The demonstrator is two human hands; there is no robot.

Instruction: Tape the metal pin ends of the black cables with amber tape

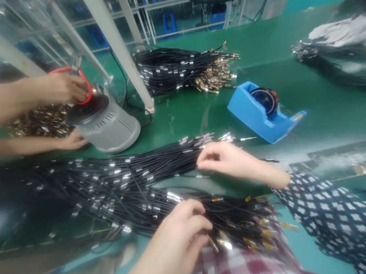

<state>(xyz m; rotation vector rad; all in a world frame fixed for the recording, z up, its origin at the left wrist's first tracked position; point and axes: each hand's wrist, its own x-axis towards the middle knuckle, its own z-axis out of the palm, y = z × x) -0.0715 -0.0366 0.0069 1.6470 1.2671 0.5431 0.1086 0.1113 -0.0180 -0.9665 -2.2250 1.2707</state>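
Note:
A bundle of black cables [159, 159] with silver metal ends stretches across the green table's near edge. My right hand [224, 158], in a patterned dark sleeve, is closed in a pinch at the right end of this bundle, on a thin black cable. Nearer to me, a second bundle of black cables [239, 209], some tips wrapped in amber tape, lies across my checked lap. My left hand [183, 233] rests over that bundle with its fingers curled round black cable; a tip sticks out by the fingertips. The exact strands in both hands are blurred.
A blue tape dispenser [259, 113] stands beyond my right hand. At left, a co-worker's hand [63, 86] holds red-handled pliers above a grey machine [111, 125]. Another cable bundle [182, 69] lies behind a white post [121, 47]. A white glove [335, 33] is at right.

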